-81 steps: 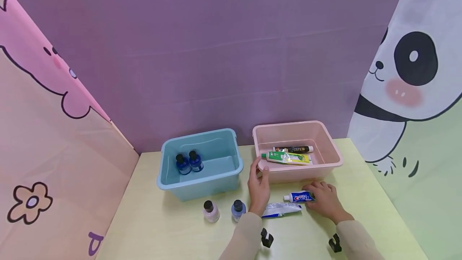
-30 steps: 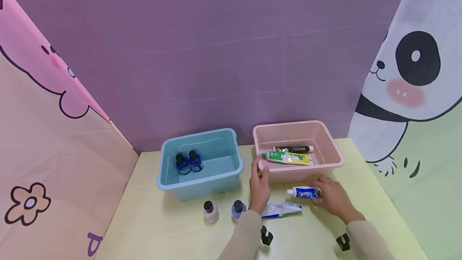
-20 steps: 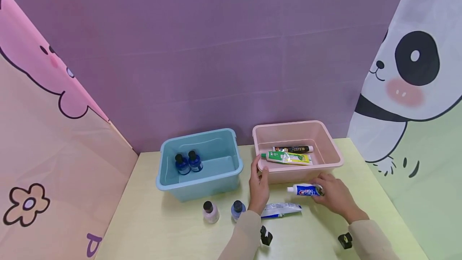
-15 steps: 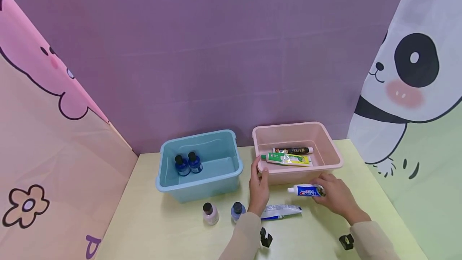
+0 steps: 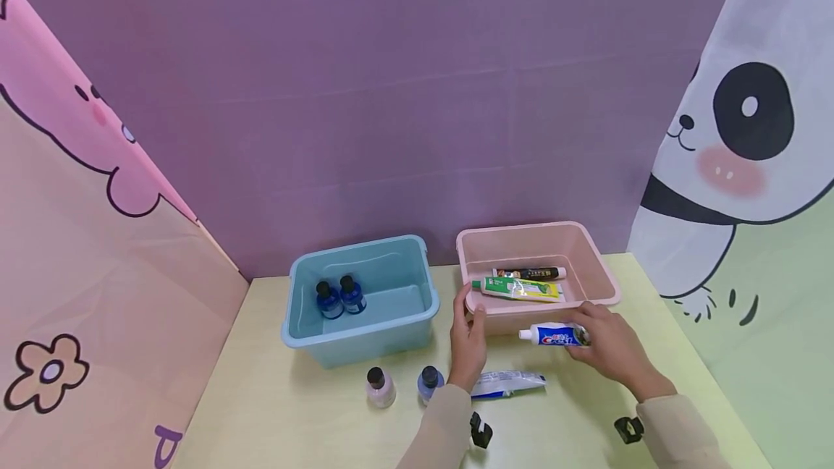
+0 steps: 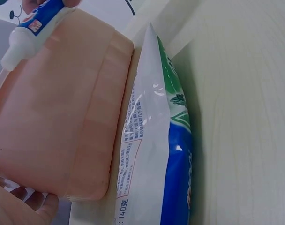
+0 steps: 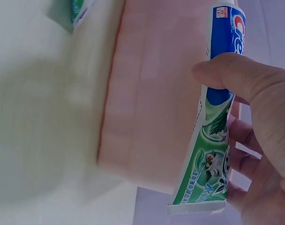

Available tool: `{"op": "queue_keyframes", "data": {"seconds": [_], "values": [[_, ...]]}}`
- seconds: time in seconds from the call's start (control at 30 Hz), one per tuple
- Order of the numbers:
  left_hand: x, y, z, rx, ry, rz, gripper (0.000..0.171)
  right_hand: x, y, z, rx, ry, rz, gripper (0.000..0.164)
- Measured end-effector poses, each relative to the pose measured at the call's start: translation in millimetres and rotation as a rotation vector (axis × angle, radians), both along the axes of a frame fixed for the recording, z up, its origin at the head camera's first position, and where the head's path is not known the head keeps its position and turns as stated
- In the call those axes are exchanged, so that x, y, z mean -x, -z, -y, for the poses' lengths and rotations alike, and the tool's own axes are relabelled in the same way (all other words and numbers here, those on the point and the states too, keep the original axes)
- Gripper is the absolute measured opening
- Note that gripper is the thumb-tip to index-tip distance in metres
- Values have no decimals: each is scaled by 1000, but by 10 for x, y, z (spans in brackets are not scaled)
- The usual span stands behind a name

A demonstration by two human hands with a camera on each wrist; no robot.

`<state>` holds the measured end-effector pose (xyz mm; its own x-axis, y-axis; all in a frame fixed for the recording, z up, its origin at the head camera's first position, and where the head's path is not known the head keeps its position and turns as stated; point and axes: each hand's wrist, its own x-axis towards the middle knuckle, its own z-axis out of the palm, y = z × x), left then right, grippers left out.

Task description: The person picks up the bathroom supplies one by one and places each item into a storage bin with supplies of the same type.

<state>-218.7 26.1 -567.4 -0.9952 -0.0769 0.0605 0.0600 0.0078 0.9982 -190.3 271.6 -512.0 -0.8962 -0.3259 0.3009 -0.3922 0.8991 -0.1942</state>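
Fingers (image 7: 243,133) of the right hand (image 5: 612,350) pinch a toothpaste tube (image 5: 554,334) outside the pink bin (image 5: 502,323) the left hand (image 5: 466,349) grips: two tubes (image 5: 521,289) in, two dark bottles (image 5: 352,300) in the blue bin (image 5: 378,346), another tube (image 5: 508,381), two paler bottles (image 5: 381,391) still out.

Blue, white and leafy green in my right grip (image 5: 609,346)
My toothpaste tube (image 7: 212,126) runs from blue to green with leaf prints; the pink bin (image 5: 504,323) and light-blue bin (image 5: 374,344) are plain, my sleeves (image 5: 680,429) beige, the bench (image 5: 280,396) pale yellow, the backdrop (image 5: 391,93) purple.
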Motion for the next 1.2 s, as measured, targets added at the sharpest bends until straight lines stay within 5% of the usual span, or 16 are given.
{"op": "queue_keyframes", "data": {"seconds": [0.57, 1.2], "values": [[-2, 21, 16, 17, -13, 17, 50, 50, -213, 29, 26, -32, -49, 41], [-10, 4, 1, -39, 5, 12, 49, 106, -349, 14, 11, -13, -8, 42]]}}
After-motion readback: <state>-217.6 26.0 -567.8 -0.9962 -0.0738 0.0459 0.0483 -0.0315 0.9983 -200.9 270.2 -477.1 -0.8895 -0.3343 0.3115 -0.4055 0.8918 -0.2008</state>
